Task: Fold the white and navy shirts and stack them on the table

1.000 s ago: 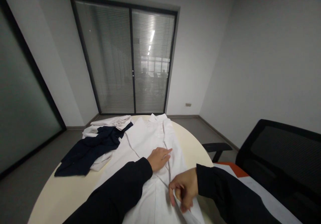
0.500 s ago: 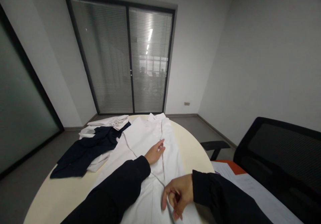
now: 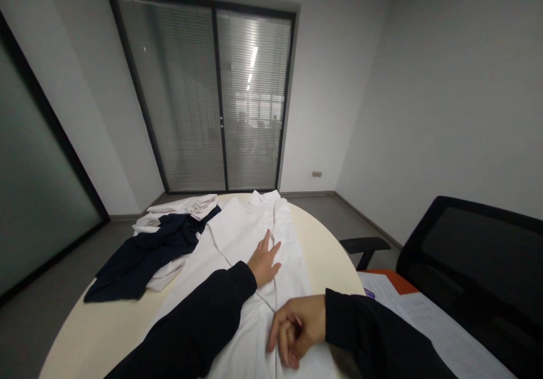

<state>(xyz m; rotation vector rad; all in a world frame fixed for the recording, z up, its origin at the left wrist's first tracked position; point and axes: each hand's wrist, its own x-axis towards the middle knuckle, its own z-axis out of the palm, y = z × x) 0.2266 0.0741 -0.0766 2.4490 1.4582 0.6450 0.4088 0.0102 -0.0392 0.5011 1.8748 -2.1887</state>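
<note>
A long white shirt (image 3: 237,220) lies spread over the round table, its collar at the far edge and its front strip running toward me. My left hand (image 3: 263,261) rests on the shirt's front, fingers stretched out and spread, holding nothing. Closer to me, my right hand (image 3: 294,328) bends down over the front strip. Its fingers are curled in toward the thumb and appear to pinch the cloth near the strip; the exact contact is partly hidden by the hand.
Left of the shirt, a dark navy garment (image 3: 148,254) lies on crumpled pale clothes (image 3: 182,205). The cream table (image 3: 331,249) has a rounded edge. At right stands a black mesh chair (image 3: 470,254) with papers (image 3: 428,317) and an orange item (image 3: 401,281) on its seat.
My left hand's fingers have spread and reached slightly forward. My right hand has shifted a little left, its fingers drawn closer together, and the strip beneath it now runs straighter.
</note>
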